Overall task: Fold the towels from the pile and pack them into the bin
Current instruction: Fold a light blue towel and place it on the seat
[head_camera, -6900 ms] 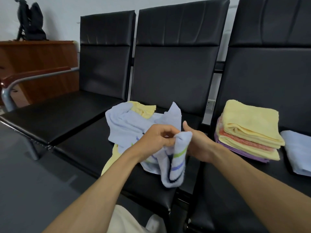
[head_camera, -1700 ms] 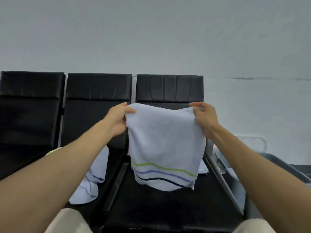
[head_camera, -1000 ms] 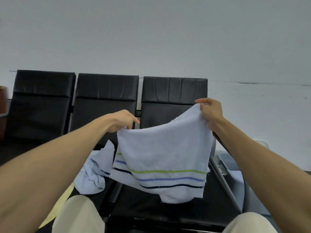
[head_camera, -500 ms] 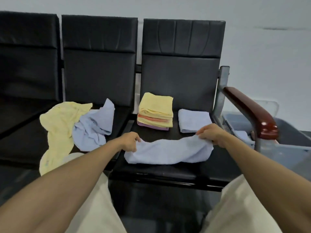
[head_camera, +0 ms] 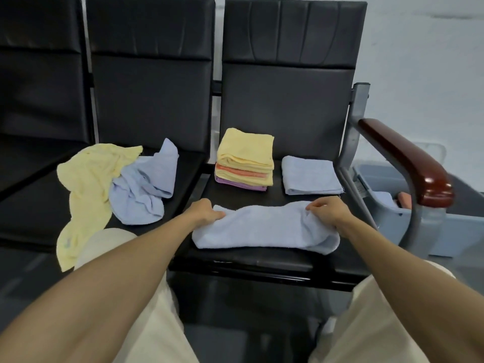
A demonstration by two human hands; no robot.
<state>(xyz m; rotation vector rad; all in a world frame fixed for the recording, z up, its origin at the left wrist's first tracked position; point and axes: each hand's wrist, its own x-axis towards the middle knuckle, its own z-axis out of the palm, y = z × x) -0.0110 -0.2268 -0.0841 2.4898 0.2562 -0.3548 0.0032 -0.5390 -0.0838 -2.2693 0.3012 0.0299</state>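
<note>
A pale blue towel (head_camera: 264, 227) lies folded lengthwise across the front of the right black seat (head_camera: 262, 260). My left hand (head_camera: 205, 211) pinches its left end and my right hand (head_camera: 324, 209) grips its right end. Behind it stand a stack of folded yellow, orange and purple towels (head_camera: 245, 159) and a single folded blue towel (head_camera: 310, 175). The unfolded pile, a yellow towel (head_camera: 86, 184) and a blue towel (head_camera: 142, 188), lies on the middle seat. The grey bin (head_camera: 392, 213) sits on the floor to the right, with towels partly visible inside.
A metal armrest with a dark red wooden top (head_camera: 406, 158) stands between the right seat and the bin. Black seat backs rise behind the towels. My knees in light trousers are at the bottom of the view.
The striped blue towel, held up spread between both hands, came down onto the right seat and now lies folded in a long strip. Both hands stayed on its ends.
</note>
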